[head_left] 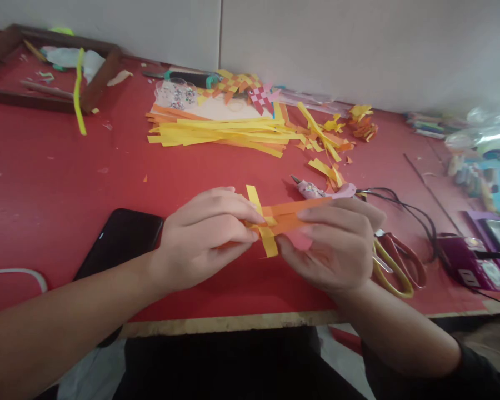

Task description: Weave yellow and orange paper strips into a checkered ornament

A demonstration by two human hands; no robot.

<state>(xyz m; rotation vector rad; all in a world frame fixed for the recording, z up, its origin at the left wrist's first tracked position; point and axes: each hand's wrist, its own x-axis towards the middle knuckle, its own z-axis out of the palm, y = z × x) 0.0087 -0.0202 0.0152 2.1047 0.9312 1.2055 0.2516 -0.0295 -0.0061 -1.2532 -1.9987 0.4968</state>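
Note:
Between my two hands I hold a small weave of paper strips, above the red tabletop. An upright yellow paper strip (269, 244) crosses orange paper strips (287, 216) that run sideways. My left hand (208, 228) pinches the weave at its left side, thumb and fingertips near the yellow strip. On the right, my right hand (337, 239) is closed around the orange strips, its fingertips over them. Something pink shows under the right fingers; I cannot make out what it is. A pink glue gun (312, 189) lies just behind my right hand.
Yellow paper strips (220, 132) lie stacked at the back, near woven paper fish (262, 99). A black phone (123, 239) is left of my left hand. Scissors (394, 266) lie right of my right hand, beside a purple box (475, 261). A wooden frame (8, 97) stands back left.

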